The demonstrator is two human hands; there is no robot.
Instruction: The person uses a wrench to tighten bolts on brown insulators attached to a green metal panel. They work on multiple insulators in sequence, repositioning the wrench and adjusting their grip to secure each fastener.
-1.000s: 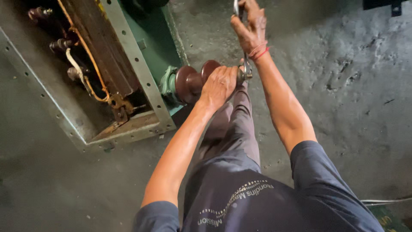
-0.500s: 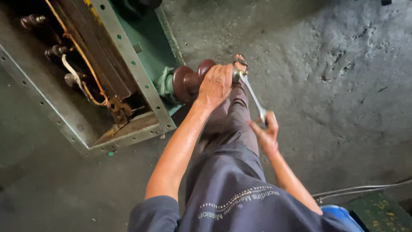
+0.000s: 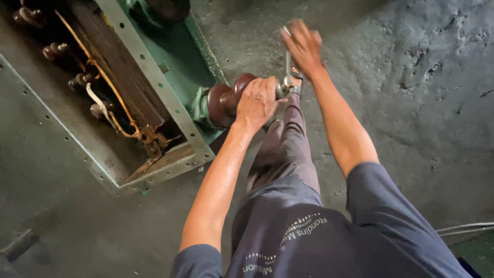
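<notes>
A dark brown ribbed insulator (image 3: 222, 101) sticks out sideways from the green wall of an open metal tank (image 3: 190, 77). My left hand (image 3: 256, 102) is wrapped over the insulator's outer end and grips it. My right hand (image 3: 303, 46) is closed around the upper end of a metal wrench (image 3: 287, 62). The wrench points upward in the picture, and its lower end sits on a fitting at the insulator's tip. The hand is blurred.
Inside the tank I see a rusty core, orange wires and small brown terminals (image 3: 56, 50). The tank's bolted flange (image 3: 154, 175) lies at left. Rough concrete floor (image 3: 422, 92) surrounds it. A cable (image 3: 465, 228) runs at lower right.
My right hand has swung the wrench from high, down toward my leg, and back up. The left hand has stayed on the insulator.
</notes>
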